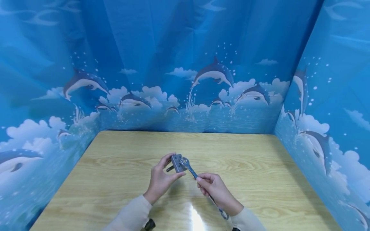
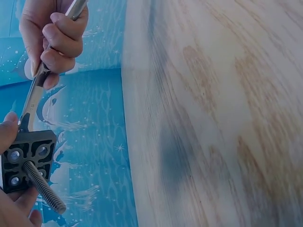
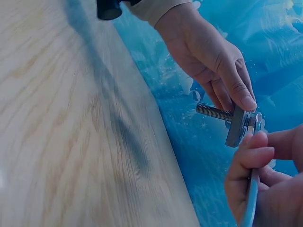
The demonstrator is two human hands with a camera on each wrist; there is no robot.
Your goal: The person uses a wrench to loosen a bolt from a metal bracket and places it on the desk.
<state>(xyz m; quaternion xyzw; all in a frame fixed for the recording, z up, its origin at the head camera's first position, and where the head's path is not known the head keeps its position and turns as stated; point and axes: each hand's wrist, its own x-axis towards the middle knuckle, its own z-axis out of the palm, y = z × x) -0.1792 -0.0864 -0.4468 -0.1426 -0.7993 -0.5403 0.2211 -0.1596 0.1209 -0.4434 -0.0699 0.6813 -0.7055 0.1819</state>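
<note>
While my left hand (image 1: 161, 177) pinches the block (image 1: 177, 160) by its edges between thumb and fingers, up in the air over the table (image 1: 260, 179), my right hand (image 1: 213, 189) has its fingers curled round the shaft of the wrench (image 1: 192, 171). The bolt (image 2: 45, 187) sticks its thread out of the block on the side away from the wrench. I judge this to be the turning step: the wrench's ring end is against the fastener side, though I can't tell how fully it is seated. Next seems to call for holding the block firm and swinging the shaft squarely.
</note>
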